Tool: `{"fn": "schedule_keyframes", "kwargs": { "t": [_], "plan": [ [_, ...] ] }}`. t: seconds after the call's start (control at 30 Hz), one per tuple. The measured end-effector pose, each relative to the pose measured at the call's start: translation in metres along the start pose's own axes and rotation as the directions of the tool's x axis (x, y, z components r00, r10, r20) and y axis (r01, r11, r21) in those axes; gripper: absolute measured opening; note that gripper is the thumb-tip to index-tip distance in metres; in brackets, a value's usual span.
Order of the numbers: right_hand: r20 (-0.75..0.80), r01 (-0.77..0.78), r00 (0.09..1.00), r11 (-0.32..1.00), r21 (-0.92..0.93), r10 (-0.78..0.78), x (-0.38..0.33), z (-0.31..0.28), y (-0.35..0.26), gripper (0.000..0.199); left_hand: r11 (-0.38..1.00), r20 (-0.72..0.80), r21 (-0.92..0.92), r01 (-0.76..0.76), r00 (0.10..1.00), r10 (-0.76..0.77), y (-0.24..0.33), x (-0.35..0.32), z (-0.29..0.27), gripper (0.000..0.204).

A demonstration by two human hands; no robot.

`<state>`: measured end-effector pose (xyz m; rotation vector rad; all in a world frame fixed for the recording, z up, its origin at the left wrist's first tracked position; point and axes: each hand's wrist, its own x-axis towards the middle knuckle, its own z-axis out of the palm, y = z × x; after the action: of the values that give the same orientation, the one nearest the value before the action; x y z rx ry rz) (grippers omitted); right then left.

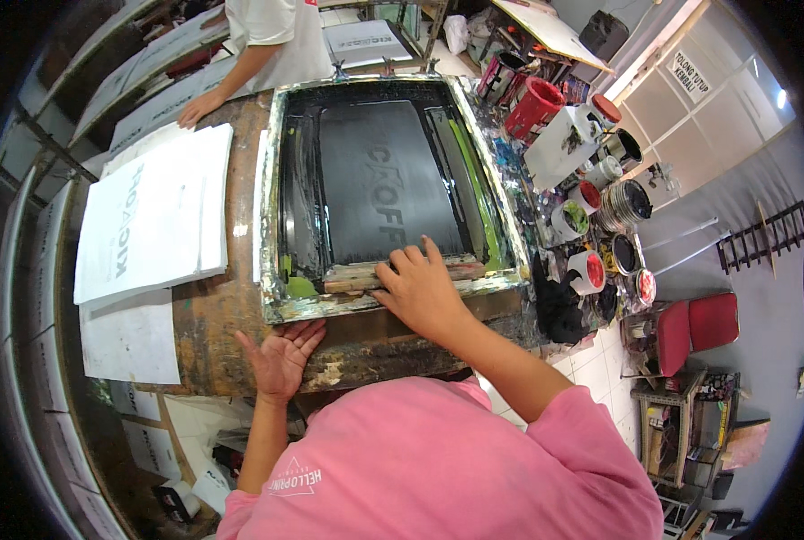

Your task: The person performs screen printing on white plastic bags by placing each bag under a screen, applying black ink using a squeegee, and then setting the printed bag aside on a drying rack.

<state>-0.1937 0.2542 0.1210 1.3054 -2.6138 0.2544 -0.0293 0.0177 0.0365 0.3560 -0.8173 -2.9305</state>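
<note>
Right hand [420, 290] holds squeegee [352, 278] on inked screen [366, 135].

At my 12 o'clock, a rectangular paint-crusted screen frame [334, 307] lies on a worn brown wooden table [208, 333]. Inside its 6 o'clock end is a long wooden squeegee [350, 277], with my right hand [420, 286] over it; my left hand [280, 360] is just outside, toward 7 o'clock. From the frame's centre, a rectangular stack of white paper sheets [163, 211] sits at 9 o'clock, a co-worker's bare hand [200, 108] beyond at 10. Round plastic paint tubs [581, 273] crowd 2 to 4 o'clock. At 4, perhaps a crumpled black cloth [557, 304] lies between; farther out stands a red padded chair [713, 321].
</note>
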Motion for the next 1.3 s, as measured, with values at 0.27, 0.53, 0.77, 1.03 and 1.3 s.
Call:
{"fn": "schedule_keyframes", "kwargs": {
  "t": [0.27,0.53,0.77,1.03,1.3],
  "plan": [
    [0.039,-0.096,0.995,0.995,-0.008,0.097,-0.002,-0.002,-0.016,0.038,1.0,0.024,0.009,-0.005,1.0,0.005,0.001,-0.004,-0.002,0.112],
    [0.08,-0.023,0.997,0.996,0.083,0.017,0.01,0.018,0.02,0.03,1.0,-0.003,-0.01,0.001,1.0,-0.001,-0.001,-0.002,0.002,0.114],
    [0.164,-0.024,0.986,0.966,0.256,-0.019,0.033,-0.009,0.032,0.032,1.0,0.007,-0.006,0.026,1.0,-0.026,0.001,0.001,-0.008,0.117],
    [0.166,0.015,0.985,0.982,0.188,-0.047,0.019,0.015,0.015,0.041,0.998,-0.017,0.031,0.059,0.998,-0.059,0.0,0.0,-0.016,0.117],
    [0.025,0.08,0.996,0.993,0.091,-0.083,0.12,0.067,0.082,0.04,0.996,-0.069,0.025,0.082,0.994,-0.08,0.0,-0.002,-0.018,0.12]
  ]
}}
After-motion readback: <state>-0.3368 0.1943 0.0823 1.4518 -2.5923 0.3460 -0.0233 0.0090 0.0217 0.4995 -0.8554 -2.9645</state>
